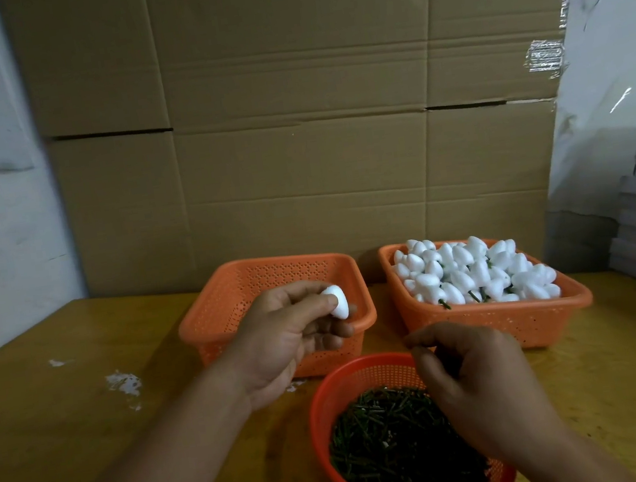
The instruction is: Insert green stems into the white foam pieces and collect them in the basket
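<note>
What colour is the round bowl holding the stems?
Red-orange round bowl, clearest in the head view.

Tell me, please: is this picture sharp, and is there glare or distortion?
Head view: soft all over, the green stems merge into a dark mass; glare only on the tape at upper right; wide-angle bending shows at the carton edges; lighting dim and even, no hard shadows.

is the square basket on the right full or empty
Full. The right orange basket is heaped above its rim with white foam pieces, and a few green stems poke out between them.
</note>
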Tool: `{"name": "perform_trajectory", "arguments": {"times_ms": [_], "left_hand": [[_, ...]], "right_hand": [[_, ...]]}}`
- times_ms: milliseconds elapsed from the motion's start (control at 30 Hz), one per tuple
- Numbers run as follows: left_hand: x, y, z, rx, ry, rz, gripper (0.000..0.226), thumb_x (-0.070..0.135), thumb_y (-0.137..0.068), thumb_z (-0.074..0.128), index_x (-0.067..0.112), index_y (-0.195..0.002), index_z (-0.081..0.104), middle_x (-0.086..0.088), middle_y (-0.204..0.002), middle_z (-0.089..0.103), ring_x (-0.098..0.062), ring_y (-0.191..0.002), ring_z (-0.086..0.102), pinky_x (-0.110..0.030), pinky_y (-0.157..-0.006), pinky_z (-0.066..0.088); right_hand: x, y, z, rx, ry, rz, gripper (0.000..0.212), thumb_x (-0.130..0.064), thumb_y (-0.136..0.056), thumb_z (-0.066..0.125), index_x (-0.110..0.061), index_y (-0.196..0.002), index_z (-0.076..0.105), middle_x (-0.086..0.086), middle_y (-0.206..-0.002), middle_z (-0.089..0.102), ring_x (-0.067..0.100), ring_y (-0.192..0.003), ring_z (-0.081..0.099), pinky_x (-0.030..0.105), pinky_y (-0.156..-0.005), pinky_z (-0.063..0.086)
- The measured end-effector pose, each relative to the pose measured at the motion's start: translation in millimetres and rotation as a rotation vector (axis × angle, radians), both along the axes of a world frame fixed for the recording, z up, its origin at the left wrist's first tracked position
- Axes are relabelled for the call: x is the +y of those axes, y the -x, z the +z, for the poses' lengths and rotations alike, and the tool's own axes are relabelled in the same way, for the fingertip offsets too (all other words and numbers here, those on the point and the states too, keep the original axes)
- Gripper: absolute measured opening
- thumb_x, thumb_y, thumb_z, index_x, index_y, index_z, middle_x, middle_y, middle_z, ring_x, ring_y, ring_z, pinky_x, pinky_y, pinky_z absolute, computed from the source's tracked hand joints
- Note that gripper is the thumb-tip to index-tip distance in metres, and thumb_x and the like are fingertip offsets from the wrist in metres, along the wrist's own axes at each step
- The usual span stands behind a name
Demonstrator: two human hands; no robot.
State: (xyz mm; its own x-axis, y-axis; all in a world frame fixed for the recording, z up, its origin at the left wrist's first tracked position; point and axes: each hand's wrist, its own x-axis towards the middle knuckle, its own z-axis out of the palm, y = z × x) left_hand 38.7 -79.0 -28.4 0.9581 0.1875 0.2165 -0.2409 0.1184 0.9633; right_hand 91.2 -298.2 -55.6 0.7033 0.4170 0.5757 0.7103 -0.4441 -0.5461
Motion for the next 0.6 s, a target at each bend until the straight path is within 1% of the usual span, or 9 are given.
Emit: {"name": "perform_trajectory", "arguments": {"times_ms": [33, 100, 200, 233, 333, 467, 533, 600], "left_hand": [[-1.3, 2.2, -1.3, -0.004, 0.005, 0.005, 0.013, 0.004, -0.093, 0.062, 0.001, -0.100, 0.072, -0.019, -0.100, 0.073, -0.024, -0.081, 0.069, -0.028, -0.065, 0.055], [-3.4, 6.1, -3.4, -0.007, 0.007, 0.012, 0.012, 0.004, -0.092, 0.063, 0.004, -0.101, 0.072, -0.019, -0.099, 0.073, -0.024, -0.081, 0.069, -0.028, -0.065, 0.055], [-6.3, 11.4, -6.3, -0.009, 0.036, 0.006, 0.020, 0.004, -0.089, 0.066, 0.002, -0.110, 0.067, -0.022, -0.105, 0.072, -0.025, -0.082, 0.068, -0.029, -0.065, 0.055], [-7.2, 13.4, -7.7, -0.012, 0.051, 0.002, 0.023, 0.006, -0.086, 0.068, 0.004, -0.110, 0.067, -0.022, -0.104, 0.072, -0.025, -0.081, 0.068, -0.029, -0.065, 0.055], [-9.1, 19.2, -12.4, -0.026, 0.065, -0.008, 0.026, 0.015, -0.077, 0.072, 0.014, -0.102, 0.072, -0.013, -0.097, 0.072, -0.022, -0.078, 0.067, -0.028, -0.062, 0.053], [-13.7, 21.6, -16.1, -0.037, -0.031, 0.005, 0.025, 0.019, -0.080, 0.071, 0.022, -0.105, 0.073, -0.004, -0.084, 0.066, -0.015, -0.071, 0.060, -0.027, -0.060, 0.050], [-16.5, 22.5, -16.9, -0.035, -0.063, 0.001, 0.028, 0.020, -0.081, 0.070, 0.023, -0.109, 0.072, -0.004, -0.077, 0.061, -0.014, -0.067, 0.056, -0.027, -0.059, 0.049], [-18.8, 23.5, -18.2, -0.029, -0.067, -0.012, 0.027, 0.014, -0.088, 0.068, 0.022, -0.113, 0.070, -0.005, -0.075, 0.059, -0.015, -0.065, 0.055, -0.028, -0.057, 0.047]], "right_hand": [[0.1, 0.1, 0.2, 0.000, 0.006, 0.003, 0.014, -0.025, -0.087, 0.066, -0.030, -0.095, 0.076, -0.014, -0.050, 0.059, 0.004, -0.041, 0.049, 0.022, -0.047, 0.034], [0.3, 0.7, 0.0, -0.001, 0.010, 0.006, 0.014, -0.025, -0.087, 0.066, -0.030, -0.096, 0.076, -0.013, -0.051, 0.060, 0.003, -0.041, 0.049, 0.022, -0.047, 0.034], [0.4, 2.4, 0.6, 0.005, 0.012, 0.012, 0.015, -0.025, -0.088, 0.065, -0.030, -0.096, 0.076, -0.013, -0.052, 0.061, 0.004, -0.041, 0.049, 0.023, -0.047, 0.034], [0.6, 2.8, 0.9, 0.008, 0.010, 0.013, 0.015, -0.025, -0.087, 0.065, -0.030, -0.096, 0.076, -0.013, -0.052, 0.061, 0.004, -0.041, 0.049, 0.023, -0.047, 0.034], [0.9, 3.0, 1.2, 0.013, -0.004, 0.004, 0.015, -0.024, -0.087, 0.066, -0.030, -0.095, 0.077, -0.016, -0.051, 0.060, 0.004, -0.041, 0.049, 0.023, -0.047, 0.034], [1.3, 3.1, 0.2, 0.019, 0.010, -0.003, 0.015, -0.026, -0.086, 0.066, -0.031, -0.096, 0.076, -0.014, -0.053, 0.062, 0.003, -0.043, 0.049, 0.025, -0.049, 0.037], [1.3, 3.2, 0.3, 0.030, 0.021, 0.003, 0.015, -0.027, -0.087, 0.065, -0.032, -0.097, 0.076, -0.012, -0.055, 0.064, 0.003, -0.044, 0.049, 0.028, -0.049, 0.040], [1.1, 2.8, 0.7, 0.035, 0.024, 0.006, 0.016, -0.028, -0.088, 0.064, -0.031, -0.097, 0.076, -0.011, -0.056, 0.064, 0.004, -0.043, 0.050, 0.029, -0.049, 0.041]]}}
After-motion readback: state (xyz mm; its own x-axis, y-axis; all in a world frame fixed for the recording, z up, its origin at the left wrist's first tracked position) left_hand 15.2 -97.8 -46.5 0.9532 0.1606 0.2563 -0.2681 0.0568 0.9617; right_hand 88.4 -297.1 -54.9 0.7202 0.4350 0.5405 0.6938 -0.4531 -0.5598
